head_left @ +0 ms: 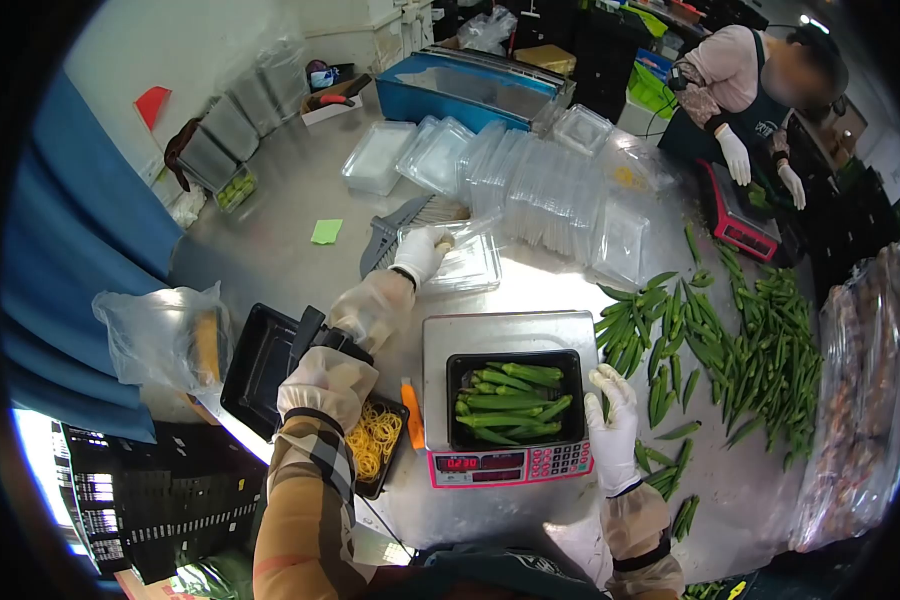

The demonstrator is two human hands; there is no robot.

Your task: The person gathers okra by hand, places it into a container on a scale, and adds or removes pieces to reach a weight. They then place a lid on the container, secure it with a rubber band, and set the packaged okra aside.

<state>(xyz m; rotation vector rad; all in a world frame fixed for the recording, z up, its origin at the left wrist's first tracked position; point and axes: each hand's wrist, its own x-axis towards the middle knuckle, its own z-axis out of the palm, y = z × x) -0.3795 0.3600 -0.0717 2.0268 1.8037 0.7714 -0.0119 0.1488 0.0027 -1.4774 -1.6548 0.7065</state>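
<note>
My gloved left hand (425, 252) stretches forward to a clear plastic lid (470, 262), its fingers closed at the lid's left side. My gloved right hand (612, 425) is open beside the right edge of a black tray (457, 438), fingers pointing away from me. Green okra (510, 403) lies lengthwise in that tray. Under it is a scale (450, 335) with a pink front panel and a red display that appears to read 0.230.
Loose okra (760, 350) is heaped on the right. Clear containers (545, 195) are stacked at the back. Yellow rubber bands (373, 440), an orange-handled tool (411, 412) and empty black trays (255, 375) sit on the left. A co-worker (740, 100) stands at another scale (738, 215).
</note>
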